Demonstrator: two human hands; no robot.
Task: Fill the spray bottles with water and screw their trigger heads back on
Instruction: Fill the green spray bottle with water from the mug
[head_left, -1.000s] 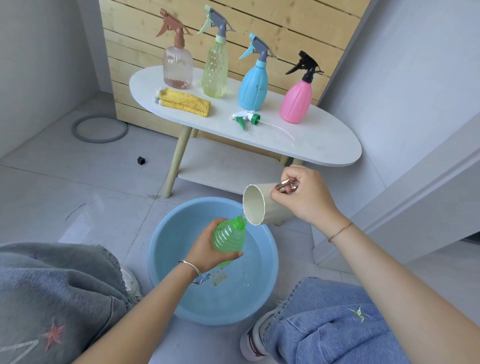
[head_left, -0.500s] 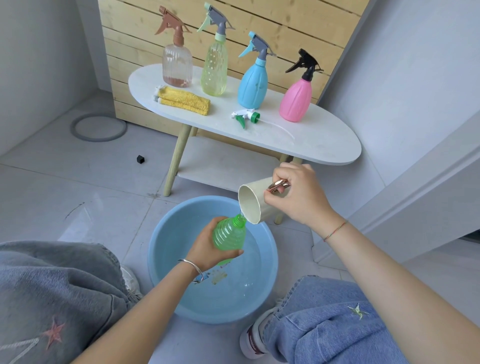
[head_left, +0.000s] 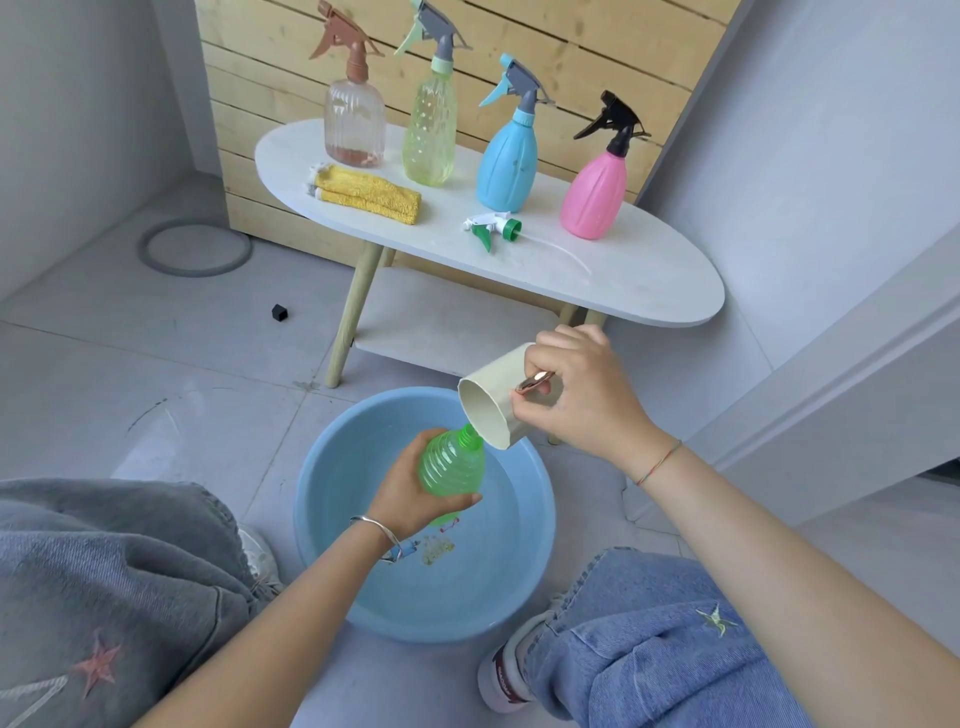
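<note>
A: How many spray bottles are counted?

B: Five. Four are stood upright in a row on the white table, each with its trigger head screwed on: a clear bottle with a brown head, a yellow-green bottle, a blue bottle and a pink bottle. The fifth, the green bottle, is held over the one blue basin, and its neck is left open.

A: And loose heads?

B: One loose trigger head, white and green, is laid on the table just in front of the blue bottle, with its thin tube stretched toward the pink bottle.

A: How are the two hands seen?

B: The green bottle is gripped round its body by the left hand, fingers curled about it. One cream cup is clasped by the right hand at its copper-coloured handle. The cup is tipped, and its rim is brought right to the bottle's mouth.

A: What else is counted?

B: One folded yellow cloth is laid on the table near the clear bottle. One grey ring and one small black block are seen on the floor tiles.
</note>
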